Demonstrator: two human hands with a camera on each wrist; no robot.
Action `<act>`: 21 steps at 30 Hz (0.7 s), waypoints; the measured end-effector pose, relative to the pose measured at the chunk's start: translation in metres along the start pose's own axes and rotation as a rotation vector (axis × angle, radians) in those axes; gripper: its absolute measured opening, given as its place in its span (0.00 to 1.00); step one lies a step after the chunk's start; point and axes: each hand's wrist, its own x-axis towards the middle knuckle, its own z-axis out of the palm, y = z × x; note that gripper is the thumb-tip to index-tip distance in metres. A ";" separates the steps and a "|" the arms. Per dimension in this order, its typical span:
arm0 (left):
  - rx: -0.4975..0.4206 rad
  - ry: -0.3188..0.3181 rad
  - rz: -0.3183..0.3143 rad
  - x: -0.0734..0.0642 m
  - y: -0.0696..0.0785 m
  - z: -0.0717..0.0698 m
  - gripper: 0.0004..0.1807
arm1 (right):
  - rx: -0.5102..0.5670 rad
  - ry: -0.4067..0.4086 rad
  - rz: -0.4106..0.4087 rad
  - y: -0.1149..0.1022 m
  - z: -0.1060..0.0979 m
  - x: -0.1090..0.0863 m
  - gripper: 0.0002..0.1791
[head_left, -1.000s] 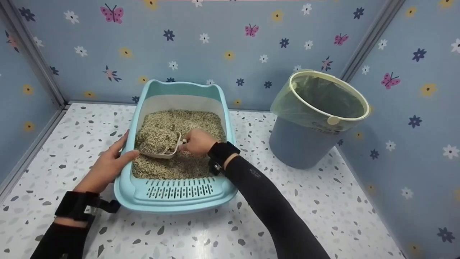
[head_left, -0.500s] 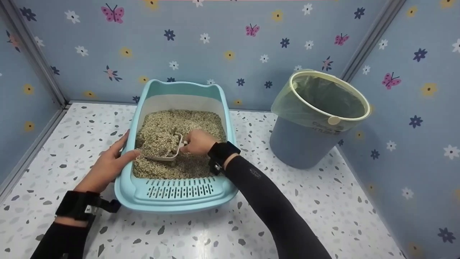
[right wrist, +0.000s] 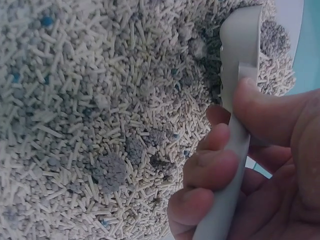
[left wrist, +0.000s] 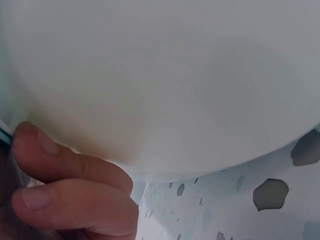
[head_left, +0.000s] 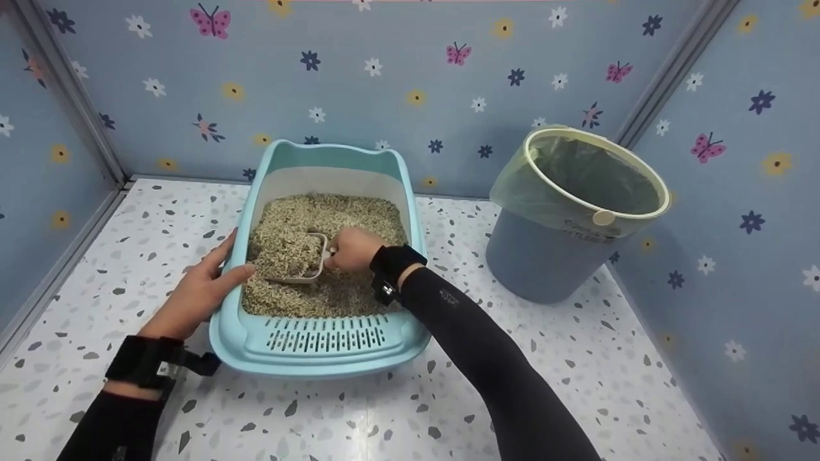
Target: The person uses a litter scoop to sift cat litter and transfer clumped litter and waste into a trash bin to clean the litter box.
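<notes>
A light blue litter box (head_left: 320,368) filled with pale pellet litter (head_left: 333,208) stands on the floor. My left hand (head_left: 195,294) grips its left rim, thumb over the edge and the other fingers outside; in the left wrist view the fingers (left wrist: 75,205) curl beside the box's pale side wall. My right hand (head_left: 357,250) holds a light-coloured litter scoop by its handle (right wrist: 227,192), thumb along the top. The scoop's pan (head_left: 307,278) sits low in the litter at the left, heaped with pellets. Greyish clumps (right wrist: 110,170) show among the pellets in the right wrist view.
A blue trash bin (head_left: 538,256) with a cream ring and a greenish bag liner (head_left: 512,189) stands to the right of the box. Behind runs a blue wall (head_left: 378,38) with flowers and butterflies. The floor (head_left: 359,416) is white with grey specks.
The scoop has shifted slightly in the litter, and the pellets heaped on it have settled a little. My left hand keeps its hold on the rim. The head view has turned slightly left.
</notes>
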 end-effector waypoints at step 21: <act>0.029 0.014 0.012 0.001 -0.001 -0.003 0.46 | 0.115 -0.026 -0.140 0.000 -0.004 0.019 0.17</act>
